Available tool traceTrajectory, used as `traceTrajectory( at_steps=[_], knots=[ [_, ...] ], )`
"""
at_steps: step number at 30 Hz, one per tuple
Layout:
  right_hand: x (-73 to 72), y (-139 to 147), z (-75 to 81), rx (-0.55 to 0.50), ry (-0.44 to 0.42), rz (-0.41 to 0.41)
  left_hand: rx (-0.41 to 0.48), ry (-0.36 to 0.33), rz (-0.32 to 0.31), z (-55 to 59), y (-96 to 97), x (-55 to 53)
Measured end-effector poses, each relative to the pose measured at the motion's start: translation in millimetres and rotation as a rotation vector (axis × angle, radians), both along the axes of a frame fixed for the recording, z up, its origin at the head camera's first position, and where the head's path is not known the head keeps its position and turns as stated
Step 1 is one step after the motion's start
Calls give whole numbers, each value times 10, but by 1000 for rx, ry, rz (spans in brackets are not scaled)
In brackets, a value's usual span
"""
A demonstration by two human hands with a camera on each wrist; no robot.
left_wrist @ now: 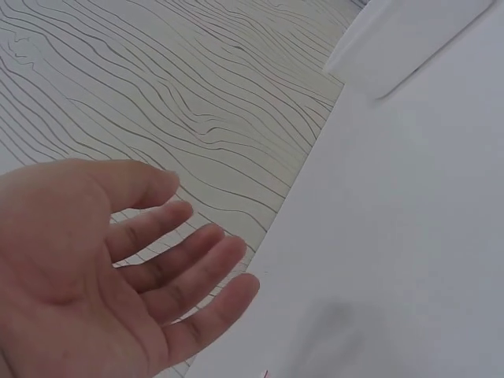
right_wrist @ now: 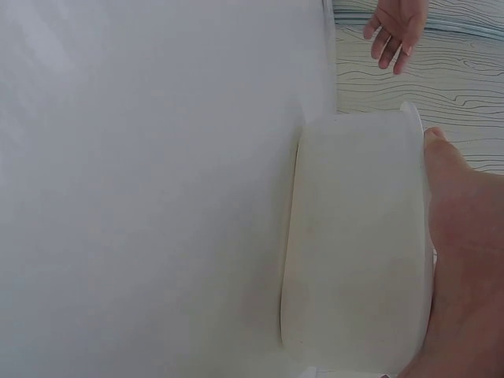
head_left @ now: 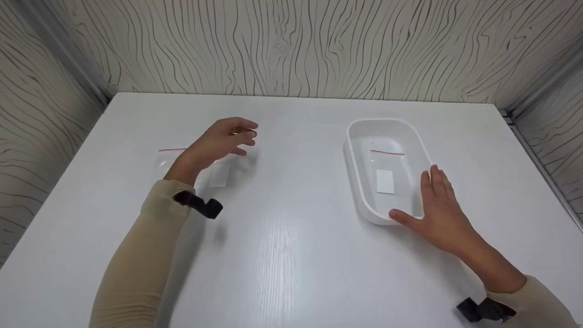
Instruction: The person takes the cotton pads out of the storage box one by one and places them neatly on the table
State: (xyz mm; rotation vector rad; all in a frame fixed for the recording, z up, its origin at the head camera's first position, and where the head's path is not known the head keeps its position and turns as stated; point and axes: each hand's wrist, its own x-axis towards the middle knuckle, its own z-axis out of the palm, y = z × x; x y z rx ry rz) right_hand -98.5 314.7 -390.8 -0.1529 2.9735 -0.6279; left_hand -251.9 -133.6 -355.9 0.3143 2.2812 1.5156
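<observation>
My left hand (head_left: pixel 223 139) is held over a clear zip bag (head_left: pixel 166 159), its fingers relaxed and slightly bent, with nothing between them. The bag lies flat on the table and has a red closure line and a white label (head_left: pixel 219 176). The hand and wrist cover part of it. On the right, my right hand (head_left: pixel 442 216) rests against the near right corner of a white oblong tub (head_left: pixel 357 177), its fingers straight along the right side and its thumb at the near rim. Inside the tub lies another clear zip bag (head_left: pixel 387 161) with a red line and white label.
The white table (head_left: pixel 282 255) reaches back to a wall panel (head_left: pixel 282 50) with a wood-grain pattern. More patterned panels stand at the left and right, with grey metal profiles (head_left: pixel 542 86) in the corners.
</observation>
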Motion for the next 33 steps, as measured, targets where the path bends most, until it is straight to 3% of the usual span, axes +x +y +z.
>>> traceTrajectory(
  at_steps=[4,14,33],
  knots=[
    [3,4,7,3,1,-1,94,15,-5,-33,47,11],
    [2,7,5,-1,14,3,324,9,-94,-116,111,52],
    [3,1,7,-9,16,4,431,-67,-118,-206,283,65]
  ],
)
